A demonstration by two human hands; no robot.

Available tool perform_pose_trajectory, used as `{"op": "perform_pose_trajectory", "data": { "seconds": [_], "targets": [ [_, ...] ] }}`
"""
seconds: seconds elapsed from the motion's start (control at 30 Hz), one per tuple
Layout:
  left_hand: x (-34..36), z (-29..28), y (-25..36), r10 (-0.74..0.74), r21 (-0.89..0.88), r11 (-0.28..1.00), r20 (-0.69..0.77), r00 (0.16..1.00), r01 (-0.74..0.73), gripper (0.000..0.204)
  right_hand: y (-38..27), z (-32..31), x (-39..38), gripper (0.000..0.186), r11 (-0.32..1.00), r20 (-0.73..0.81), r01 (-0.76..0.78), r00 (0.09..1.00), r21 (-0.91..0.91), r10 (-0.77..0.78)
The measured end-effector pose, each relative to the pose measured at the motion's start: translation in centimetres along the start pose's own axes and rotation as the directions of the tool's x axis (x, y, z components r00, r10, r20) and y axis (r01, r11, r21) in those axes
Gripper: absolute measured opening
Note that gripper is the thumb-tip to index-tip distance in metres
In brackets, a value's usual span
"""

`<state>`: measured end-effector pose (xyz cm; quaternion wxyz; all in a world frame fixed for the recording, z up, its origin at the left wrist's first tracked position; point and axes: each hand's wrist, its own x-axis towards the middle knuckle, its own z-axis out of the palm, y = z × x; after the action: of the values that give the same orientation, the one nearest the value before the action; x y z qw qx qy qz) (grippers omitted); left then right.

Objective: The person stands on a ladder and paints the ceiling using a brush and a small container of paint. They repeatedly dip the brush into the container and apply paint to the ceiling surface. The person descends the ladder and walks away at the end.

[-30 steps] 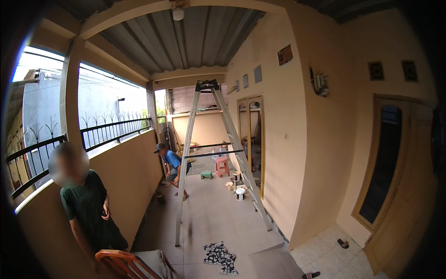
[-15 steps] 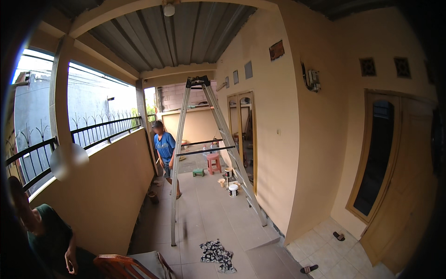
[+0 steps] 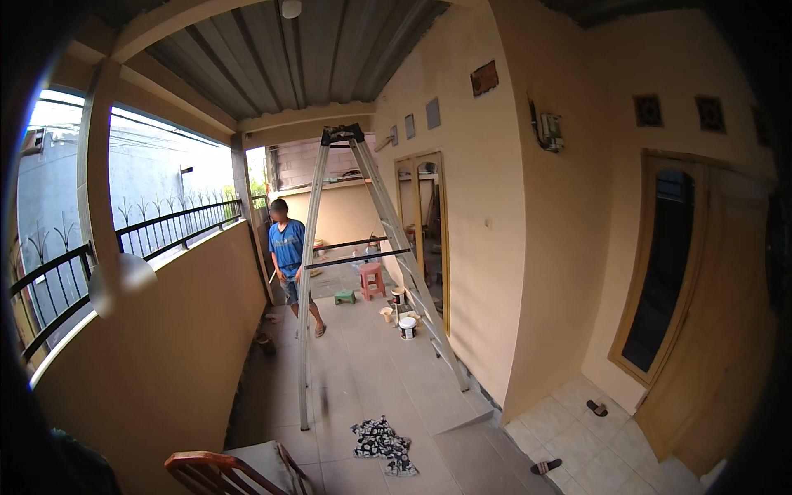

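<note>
Neither of my hands shows in the head view. A tall aluminium stepladder point(image 3: 312, 322) stands spread open on the tiled floor ahead. Behind its left leg is a person in a blue shirt point(image 3: 287, 245) and shorts, upright beside the low wall. On the floor in front of the ladder lies a crumpled black-and-white patterned cloth point(image 3: 384, 445). Closest to me, at the lower edge, is a wooden chair point(image 3: 206, 464) with a pale seat. A bit of another person's dark green clothing point(image 3: 82, 462) shows at the lower left.
Paint buckets point(image 3: 407, 328) stand by the right wall, near a red stool point(image 3: 372, 280) and a small green stool point(image 3: 345, 297). A brown pot point(image 3: 266, 344) sits along the left wall point(image 3: 181, 330). Sandals point(image 3: 546, 467) lie on the pale tiles before the wooden door point(image 3: 714, 313).
The person at the lower left has almost left the picture. The person in blue stands a little differently behind the ladder. The whole view has shifted slightly.
</note>
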<state>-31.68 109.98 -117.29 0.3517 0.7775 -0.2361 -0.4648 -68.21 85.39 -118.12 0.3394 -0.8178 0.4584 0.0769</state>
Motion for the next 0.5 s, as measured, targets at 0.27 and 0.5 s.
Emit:
{"op": "perform_pose_trajectory", "data": {
  "seconds": [0.27, 0.5],
  "targets": [
    [1.0, 0.9, -2.6, -0.042, -0.01, 0.999, 0.029, 0.999, 0.042, 0.031, 2.3, 3.3, -1.0, 0.035, 0.999, 0.015, -0.041, 0.999, 0.02, 0.04],
    [-0.7, 3.6, -10.6, -0.135, 0.021, 0.991, 0.081, 0.988, 0.134, 0.031, 6.4, 10.9, -5.7, 0.036, 0.996, 0.132, -0.085, 0.988, 0.013, 0.083]
  ]
}}
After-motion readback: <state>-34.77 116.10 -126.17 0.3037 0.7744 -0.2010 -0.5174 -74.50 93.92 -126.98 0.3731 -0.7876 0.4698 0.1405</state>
